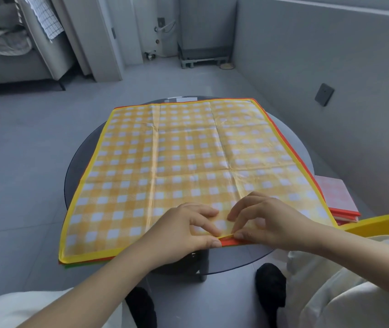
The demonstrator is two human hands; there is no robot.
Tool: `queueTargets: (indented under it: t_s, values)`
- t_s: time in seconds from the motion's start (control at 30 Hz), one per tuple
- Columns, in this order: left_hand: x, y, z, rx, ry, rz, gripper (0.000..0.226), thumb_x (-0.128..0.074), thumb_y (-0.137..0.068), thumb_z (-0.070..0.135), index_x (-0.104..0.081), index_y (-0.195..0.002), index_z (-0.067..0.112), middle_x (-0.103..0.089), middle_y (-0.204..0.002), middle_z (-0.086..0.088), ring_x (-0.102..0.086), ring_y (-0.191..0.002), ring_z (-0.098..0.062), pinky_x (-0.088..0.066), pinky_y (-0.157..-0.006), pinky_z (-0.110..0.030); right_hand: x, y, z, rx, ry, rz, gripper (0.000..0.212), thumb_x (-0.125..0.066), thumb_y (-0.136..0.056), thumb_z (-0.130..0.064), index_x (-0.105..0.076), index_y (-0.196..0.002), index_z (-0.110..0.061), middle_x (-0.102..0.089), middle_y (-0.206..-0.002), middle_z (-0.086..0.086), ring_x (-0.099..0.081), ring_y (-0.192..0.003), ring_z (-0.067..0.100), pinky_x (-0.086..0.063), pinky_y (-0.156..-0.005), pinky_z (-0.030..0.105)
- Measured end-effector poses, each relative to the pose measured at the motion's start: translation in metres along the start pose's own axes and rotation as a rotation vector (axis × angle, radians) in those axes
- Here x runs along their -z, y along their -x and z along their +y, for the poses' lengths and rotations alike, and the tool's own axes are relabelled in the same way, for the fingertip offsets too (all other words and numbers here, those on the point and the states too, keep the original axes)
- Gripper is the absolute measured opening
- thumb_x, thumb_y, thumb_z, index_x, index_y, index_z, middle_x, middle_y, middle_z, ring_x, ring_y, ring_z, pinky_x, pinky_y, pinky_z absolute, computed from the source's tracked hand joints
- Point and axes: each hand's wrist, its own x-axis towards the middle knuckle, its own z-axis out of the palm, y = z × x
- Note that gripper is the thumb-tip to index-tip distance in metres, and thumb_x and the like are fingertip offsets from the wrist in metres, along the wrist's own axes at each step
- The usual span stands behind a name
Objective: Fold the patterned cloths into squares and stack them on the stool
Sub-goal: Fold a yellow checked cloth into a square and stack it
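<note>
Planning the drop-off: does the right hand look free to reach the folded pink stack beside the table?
Probably yes: the stack lies just right of the right hand, nothing between, though both hands pinch the yellow cloth.

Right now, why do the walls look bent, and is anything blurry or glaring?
Head view: the wide-angle lens bows the wall and floor lines toward the edges. Light is soft and even, with no harsh glare on the yellow checked cloth. Both hands look sharp, and so does the weave.

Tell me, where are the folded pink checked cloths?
The folded pink checked cloths are stacked at the right of the head view, beside the round grey table and behind the yellow tray.
</note>
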Motion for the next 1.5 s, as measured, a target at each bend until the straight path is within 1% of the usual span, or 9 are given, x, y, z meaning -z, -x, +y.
queueTargets:
  t_s: [0.23,0.4,0.57,0.73,0.9,1.1,1.23,1.33,1.5]
  values:
    - [0.037,-0.002,0.014,0.146,-0.078,0.024,0.013,-0.067,-0.083,0.043,-0.075,-0.083,0.033,-0.070,-0.085,0.019,-0.062,-0.082,0.002,-0.047,-0.070,-0.016,0.020,-0.007,-0.017,-0.109,0.071,0.120,0.006,-0.053,-0.092,-0.031,-0.058,-0.089,-0.030,-0.061,-0.077,-0.018,-0.055,-0.068,-0.002,-0.044,-0.064,0.017]
    - [0.066,-0.010,0.027,0.139,-0.170,-0.013,0.026,-0.063,-0.086,0.045,-0.068,-0.067,0.028,-0.055,-0.056,0.009,-0.046,-0.051,-0.006,-0.035,-0.051,-0.020,0.049,-0.018,-0.027,-0.157,0.236,0.079,0.011,-0.049,-0.094,-0.028,-0.052,-0.085,-0.033,-0.057,-0.055,-0.018,-0.051,-0.051,-0.002,-0.032,-0.050,0.014]
    - [0.097,-0.028,0.045,0.138,-0.285,-0.111,0.023,-0.062,-0.086,0.045,-0.068,-0.073,0.027,-0.060,-0.064,0.010,-0.050,-0.056,-0.005,-0.036,-0.055,-0.022,0.078,-0.032,-0.038,-0.216,0.285,-0.017,0.018,-0.047,-0.095,-0.032,-0.048,-0.077,-0.035,-0.058,-0.054,-0.015,-0.053,-0.054,0.000,-0.041,-0.060,0.023]
    - [0.114,-0.065,0.048,0.108,-0.628,0.247,0.026,-0.056,-0.091,0.046,-0.066,-0.079,0.025,-0.059,-0.072,0.006,-0.053,-0.072,-0.015,-0.034,-0.057,-0.026,0.088,-0.082,-0.026,-0.202,0.469,0.323,0.012,-0.047,-0.094,-0.021,-0.057,-0.098,-0.023,-0.065,-0.089,-0.003,-0.056,-0.085,0.024,-0.035,-0.062,0.031]
    - [0.108,-0.113,0.017,0.119,-0.691,0.436,0.032,-0.046,-0.097,0.041,-0.055,-0.074,0.020,-0.058,-0.080,0.003,-0.054,-0.088,-0.023,-0.025,-0.100,-0.040,0.078,-0.134,0.008,-0.205,0.452,0.439,0.013,-0.044,-0.094,-0.017,-0.056,-0.099,-0.017,-0.066,-0.097,0.001,-0.057,-0.089,0.028,-0.026,-0.071,0.028]
    - [0.085,-0.147,-0.031,0.130,-0.595,0.460,0.029,-0.039,-0.099,0.037,-0.055,-0.121,0.024,-0.053,-0.121,0.003,-0.043,-0.121,-0.017,0.007,-0.114,-0.043,0.052,-0.168,0.046,-0.261,0.391,0.410,0.013,-0.041,-0.092,-0.013,-0.053,-0.092,-0.019,-0.065,-0.097,0.003,-0.054,-0.090,0.026,-0.025,-0.072,0.029]
    - [0.062,-0.148,-0.039,0.148,-0.563,0.421,0.039,-0.026,-0.101,0.035,-0.047,-0.132,0.023,-0.046,-0.133,0.004,-0.037,-0.129,-0.016,-0.004,-0.115,-0.044,0.039,-0.176,0.061,-0.269,0.403,0.421,0.013,-0.043,-0.092,-0.018,-0.055,-0.090,-0.023,-0.063,-0.097,-0.003,-0.052,-0.094,0.022,-0.030,-0.079,0.029]
    - [0.041,-0.140,-0.033,0.126,-0.528,0.386,0.074,0.002,-0.082,0.046,-0.050,-0.128,0.022,-0.044,-0.135,0.002,-0.033,-0.131,-0.018,-0.010,-0.112,-0.040,0.035,-0.181,0.066,-0.272,0.439,0.455,0.015,-0.044,-0.093,-0.024,-0.059,-0.094,-0.023,-0.062,-0.097,-0.005,-0.051,-0.094,0.021,-0.030,-0.082,0.029]
    - [0.021,-0.130,-0.035,0.174,-0.536,0.277,0.095,0.014,-0.066,0.056,-0.013,-0.152,0.025,0.001,-0.161,-0.004,0.008,-0.147,-0.018,0.011,-0.116,-0.040,0.030,-0.186,0.070,-0.294,0.476,0.476,0.018,-0.044,-0.093,-0.027,-0.061,-0.098,-0.022,-0.061,-0.100,-0.003,-0.050,-0.098,0.022,-0.030,-0.087,0.031]
